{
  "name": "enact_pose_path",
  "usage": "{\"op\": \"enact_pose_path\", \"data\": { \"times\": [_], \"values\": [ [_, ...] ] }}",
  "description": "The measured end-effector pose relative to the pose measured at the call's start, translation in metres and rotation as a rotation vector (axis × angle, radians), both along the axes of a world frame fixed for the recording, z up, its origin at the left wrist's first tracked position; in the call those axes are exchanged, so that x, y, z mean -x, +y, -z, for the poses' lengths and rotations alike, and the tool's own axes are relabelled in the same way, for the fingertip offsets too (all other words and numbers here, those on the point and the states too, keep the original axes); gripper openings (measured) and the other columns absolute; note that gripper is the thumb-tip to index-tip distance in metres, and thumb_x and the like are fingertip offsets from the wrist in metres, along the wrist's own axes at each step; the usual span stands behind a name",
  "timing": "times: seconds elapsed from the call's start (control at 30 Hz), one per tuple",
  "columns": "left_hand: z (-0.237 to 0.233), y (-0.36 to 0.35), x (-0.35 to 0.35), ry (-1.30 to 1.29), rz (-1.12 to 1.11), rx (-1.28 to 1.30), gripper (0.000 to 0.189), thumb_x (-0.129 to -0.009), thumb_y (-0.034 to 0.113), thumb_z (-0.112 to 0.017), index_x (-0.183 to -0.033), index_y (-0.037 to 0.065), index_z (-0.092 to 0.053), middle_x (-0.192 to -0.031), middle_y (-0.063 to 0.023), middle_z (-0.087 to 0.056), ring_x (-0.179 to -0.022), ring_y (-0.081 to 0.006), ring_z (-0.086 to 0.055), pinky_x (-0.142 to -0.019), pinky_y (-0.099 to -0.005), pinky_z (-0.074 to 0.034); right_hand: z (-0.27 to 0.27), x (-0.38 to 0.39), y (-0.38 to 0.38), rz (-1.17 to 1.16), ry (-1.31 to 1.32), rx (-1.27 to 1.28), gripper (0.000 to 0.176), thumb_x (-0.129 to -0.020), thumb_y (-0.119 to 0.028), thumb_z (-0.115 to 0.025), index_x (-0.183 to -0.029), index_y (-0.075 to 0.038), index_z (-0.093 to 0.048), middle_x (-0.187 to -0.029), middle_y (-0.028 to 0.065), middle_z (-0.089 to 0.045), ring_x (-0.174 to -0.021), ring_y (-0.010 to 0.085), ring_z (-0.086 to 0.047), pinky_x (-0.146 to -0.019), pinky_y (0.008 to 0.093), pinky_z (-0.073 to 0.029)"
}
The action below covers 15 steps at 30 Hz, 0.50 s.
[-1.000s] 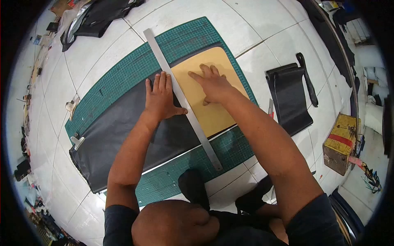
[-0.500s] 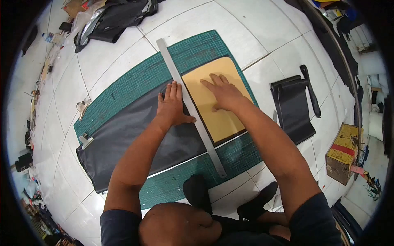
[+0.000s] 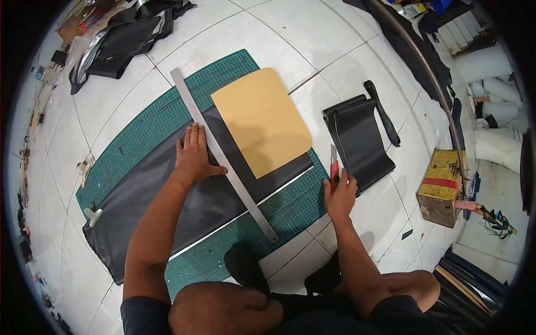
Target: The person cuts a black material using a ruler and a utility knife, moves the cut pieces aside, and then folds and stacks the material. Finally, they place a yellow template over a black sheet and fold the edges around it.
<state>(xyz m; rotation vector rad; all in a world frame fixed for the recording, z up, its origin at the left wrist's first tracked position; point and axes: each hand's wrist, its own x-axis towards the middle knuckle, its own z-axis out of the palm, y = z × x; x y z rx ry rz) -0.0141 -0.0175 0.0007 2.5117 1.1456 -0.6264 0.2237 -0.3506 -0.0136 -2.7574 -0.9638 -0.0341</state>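
My left hand (image 3: 194, 156) lies flat, fingers stretched out, on the black sheet material (image 3: 167, 192), its fingertips and thumb pressing at the edge of a long steel ruler (image 3: 209, 137). The ruler crosses the sheet and the green cutting mat (image 3: 128, 131) at a slant. Right of the ruler, a tan template board (image 3: 262, 120) with rounded corners rests partly on the sheet and partly beyond the mat's edge. Off the mat's right corner, my right hand (image 3: 340, 200) is closed on a red utility knife (image 3: 335, 172), its blade pointing away from me.
A folded black piece (image 3: 363, 139) and a black strap (image 3: 382, 114) lie on the tiles at right. Beyond them stands a worn yellow box (image 3: 438, 187). Metal clips (image 3: 94, 216) sit at the mat's left end. Black scraps (image 3: 125, 42) lie at the far left.
My right hand has left the tan board and now holds the utility knife. The board has shifted away from the ruler and turned slightly. My left hand stays on the ruler; the camera view has shifted.
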Motion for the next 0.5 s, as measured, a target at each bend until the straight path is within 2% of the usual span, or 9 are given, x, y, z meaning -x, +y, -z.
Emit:
{"op": "enact_pose_path", "data": {
  "times": [0.07, 0.17, 0.2, 0.3, 0.33, 0.43, 0.47, 0.5],
  "values": [
    [-0.002, 0.002, 0.0, 0.016, -0.004, 0.008, 0.146, -0.061, 0.07, -0.087, -0.162, -0.002, -0.01, -0.17, -0.0207, -0.01, -0.159, -0.0356, -0.011, -0.123, -0.0605, -0.023, 0.015, -0.011, -0.013, 0.036, 0.055, 0.059, 0.05, -0.095, -0.026, -0.073, -0.134, 0.001, -0.057, -0.109, 0.0236, -0.06, -0.097, 0.0411, -0.063, -0.086, 0.0497, -0.052],
    [0.002, 0.003, 0.001, 0.005, -0.011, 0.027, 0.148, -0.061, 0.072, -0.086, -0.162, -0.001, -0.007, -0.171, -0.0207, -0.008, -0.159, -0.0358, -0.009, -0.123, -0.0606, -0.023, 0.034, -0.023, -0.02, 0.023, 0.192, -0.043, 0.049, -0.096, -0.025, -0.072, -0.134, 0.002, -0.056, -0.109, 0.0231, -0.06, -0.094, 0.0399, -0.063, -0.086, 0.0485, -0.052],
    [0.001, 0.002, 0.002, -0.033, -0.015, 0.024, 0.147, -0.06, 0.069, -0.088, -0.161, -0.003, -0.01, -0.169, -0.023, -0.012, -0.158, -0.0384, -0.011, -0.123, -0.0609, -0.022, 0.022, -0.02, -0.013, 0.067, 0.293, -0.096, 0.042, -0.097, -0.021, -0.069, -0.128, 0.004, -0.056, -0.108, 0.0228, -0.06, -0.093, 0.0374, -0.063, -0.084, 0.0456, -0.052],
    [-0.002, 0.003, 0.001, -0.01, -0.009, 0.039, 0.147, -0.06, 0.07, -0.087, -0.162, -0.003, -0.009, -0.17, -0.0223, -0.011, -0.158, -0.038, -0.01, -0.123, -0.0619, -0.02, 0.028, -0.015, -0.016, 0.102, 0.236, -0.255, 0.033, -0.097, -0.019, -0.067, -0.12, 0.003, -0.057, -0.103, 0.0213, -0.061, -0.099, 0.0347, -0.061, -0.088, 0.0451, -0.049],
    [0.0, 0.004, 0.002, -0.007, -0.011, 0.05, 0.147, -0.061, 0.071, -0.086, -0.162, -0.003, -0.008, -0.17, -0.0219, -0.01, -0.158, -0.0375, -0.009, -0.123, -0.0622, -0.02, 0.011, -0.007, -0.008, 0.124, 0.284, -0.33, 0.033, -0.098, -0.018, -0.065, -0.121, 0.001, -0.051, -0.099, 0.0203, -0.061, -0.094, 0.0318, -0.062, -0.086, 0.0441, -0.05],
    [0.004, 0.003, 0.003, -0.002, 0.003, 0.028, 0.147, -0.062, 0.072, -0.085, -0.162, -0.003, -0.008, -0.17, -0.0218, -0.01, -0.159, -0.0373, -0.008, -0.123, -0.0621, -0.02, -0.033, 0.009, 0.035, 0.304, 0.796, -0.442, 0.042, -0.099, -0.022, -0.065, -0.129, -0.003, -0.045, -0.1, 0.0251, -0.066, -0.084, 0.0389, -0.068, -0.077, 0.0461, -0.053],
    [0.005, 0.004, 0.003, -0.007, 0.002, 0.019, 0.147, -0.061, 0.071, -0.086, -0.162, -0.002, -0.008, -0.17, -0.0214, -0.01, -0.159, -0.0371, -0.008, -0.123, -0.0622, -0.021, -0.014, 0.008, 0.042, 0.157, 0.702, -0.327, 0.045, -0.1, -0.025, -0.063, -0.134, -0.006, -0.041, -0.095, 0.0261, -0.07, -0.087, 0.0448, -0.071, -0.076, 0.0505, -0.053],
    [0.005, 0.004, 0.002, -0.004, 0.001, 0.019, 0.148, -0.061, 0.071, -0.086, -0.162, -0.003, -0.008, -0.17, -0.0213, -0.01, -0.159, -0.0371, -0.009, -0.123, -0.0621, -0.021, -0.018, 0.017, 0.06, -0.012, 0.649, -0.313, 0.044, -0.1, -0.026, -0.062, -0.134, -0.006, -0.042, -0.096, 0.0267, -0.071, -0.091, 0.0469, -0.07, -0.077, 0.0517, -0.053]
  ]
}}
